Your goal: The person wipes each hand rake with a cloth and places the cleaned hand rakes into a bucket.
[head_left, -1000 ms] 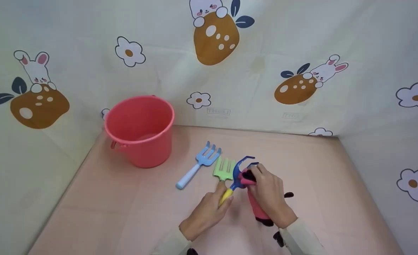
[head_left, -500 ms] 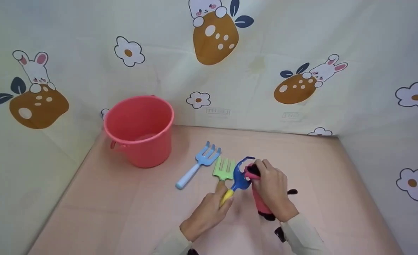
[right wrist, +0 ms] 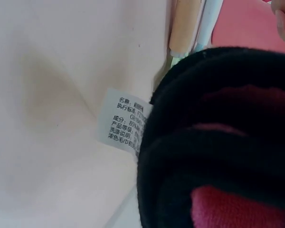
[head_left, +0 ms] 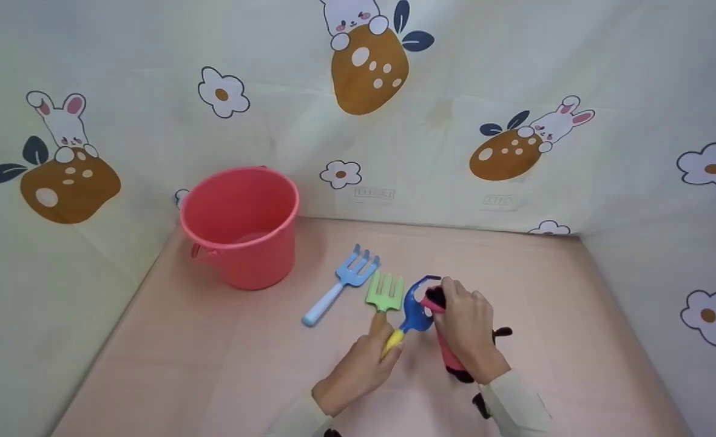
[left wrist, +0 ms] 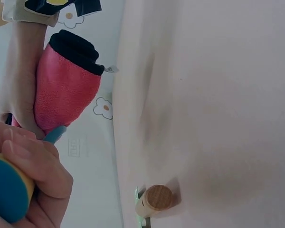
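Observation:
My left hand [head_left: 358, 367] grips a small garden rake by its yellow handle, low over the table. The rake's blue head [head_left: 417, 318] points away from me, with one bent tine showing past the cloth. In the left wrist view the handle's end [left wrist: 9, 190] is teal. My right hand [head_left: 467, 318] pinches a folded red towel [head_left: 449, 352] with black edging against the right side of the head, covering its other tines. The towel's loose part hangs below that hand. Close up in the right wrist view, the black edge and a white printed label [right wrist: 122, 118] hang out.
A green hand fork [head_left: 385, 294] with a wooden handle lies just beyond my left hand. To its left lies a light blue hand fork [head_left: 352, 273]. At the back left stands a red bucket [head_left: 261, 267]. Rabbit-print cloth walls [head_left: 443, 200] close off the back and sides.
My right hand and the towel have shifted slightly right, from the middle of the rake's head toward its right side, uncovering more of the blue. The left hand keeps its grip, nearly still.

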`<state>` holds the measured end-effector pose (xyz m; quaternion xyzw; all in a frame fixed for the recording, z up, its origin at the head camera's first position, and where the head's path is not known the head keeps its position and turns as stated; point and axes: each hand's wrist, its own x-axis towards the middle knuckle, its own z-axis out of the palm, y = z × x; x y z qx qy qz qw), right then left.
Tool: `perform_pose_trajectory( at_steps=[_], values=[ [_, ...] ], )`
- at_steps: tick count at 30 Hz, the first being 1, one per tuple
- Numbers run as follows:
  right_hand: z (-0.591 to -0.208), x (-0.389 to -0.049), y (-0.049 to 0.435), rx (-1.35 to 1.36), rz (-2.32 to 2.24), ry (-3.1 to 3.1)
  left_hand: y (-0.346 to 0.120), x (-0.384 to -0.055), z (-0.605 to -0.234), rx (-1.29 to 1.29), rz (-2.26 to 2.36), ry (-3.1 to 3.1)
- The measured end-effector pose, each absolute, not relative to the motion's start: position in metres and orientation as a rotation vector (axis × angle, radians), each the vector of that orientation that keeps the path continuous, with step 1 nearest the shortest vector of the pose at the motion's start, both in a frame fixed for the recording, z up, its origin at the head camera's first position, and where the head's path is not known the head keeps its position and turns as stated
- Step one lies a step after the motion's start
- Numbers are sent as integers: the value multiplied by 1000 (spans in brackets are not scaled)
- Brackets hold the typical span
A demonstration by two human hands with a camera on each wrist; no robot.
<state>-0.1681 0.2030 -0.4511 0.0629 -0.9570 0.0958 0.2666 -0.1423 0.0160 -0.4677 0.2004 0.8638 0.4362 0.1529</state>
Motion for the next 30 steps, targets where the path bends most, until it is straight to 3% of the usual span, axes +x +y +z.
perform_pose_trajectory(
  at_steps=[18, 30],
  values=[
    [-427, -164, 232, 138, 502, -2419, 7, -149, -460, 522, 1210, 2516],
    [-426, -142, 205, 331, 669, -2583, 13, -150, -452, 529, 1193, 2594]
  ],
)
